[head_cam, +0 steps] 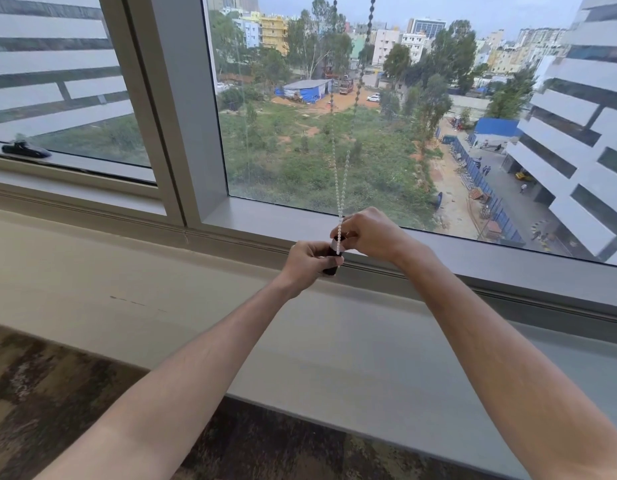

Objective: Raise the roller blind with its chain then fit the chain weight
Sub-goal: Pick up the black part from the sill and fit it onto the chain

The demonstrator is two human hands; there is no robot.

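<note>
Our left hand (305,263) grips dark chain weight (332,259) upright over sill's (230,271) window edge, steadying it. Our right hand (367,233) pinches bead chain (341,188) loop at weight's top, prob. to seat it. Blind out of view, so we can't tell if raised.

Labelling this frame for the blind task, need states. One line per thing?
bead chain: hangs as a loop in front of the glass, bottom end at the hands
chain weight: dark, upright, held at the loop's bottom; whether clipped on cannot be told
left hand: grips the chain weight
right hand: pinches the bead chain at the weight's top
roller blind: out of view
window handle: lying flat on the left frame
</note>
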